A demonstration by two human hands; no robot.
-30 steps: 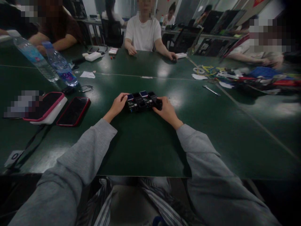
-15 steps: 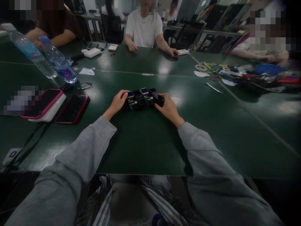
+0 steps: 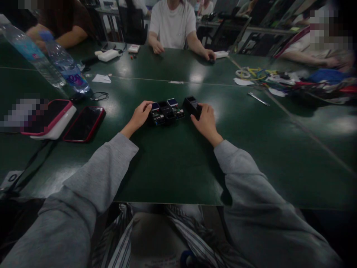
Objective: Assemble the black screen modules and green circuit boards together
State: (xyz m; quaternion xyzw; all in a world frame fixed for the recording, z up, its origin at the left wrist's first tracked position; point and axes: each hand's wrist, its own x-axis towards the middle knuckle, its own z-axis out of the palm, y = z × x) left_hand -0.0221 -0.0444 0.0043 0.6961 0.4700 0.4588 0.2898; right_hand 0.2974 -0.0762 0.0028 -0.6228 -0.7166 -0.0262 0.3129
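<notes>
While a row of small black modules [image 3: 165,111] is steadied at table [image 3: 173,167] centre, one black box [image 3: 191,104] is seen set apart at its 3 o'clock, just beside the row; three units are left joined. Left hand [image 3: 138,117] is curled at the row's 9 o'clock end, grip closed on it. Right hand [image 3: 205,120] is wrapped on the separated box, grip closed. Both forearms are stretched toward 12 o'clock, wrists low. Two phones [image 3: 83,123] lie at 9 o'clock.

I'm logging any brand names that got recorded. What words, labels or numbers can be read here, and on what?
None can be read.
Water bottle: label print blurred.
White tag at the table edge: dark mark, unreadable.
Black module row by the left hand: no legible text.
</notes>
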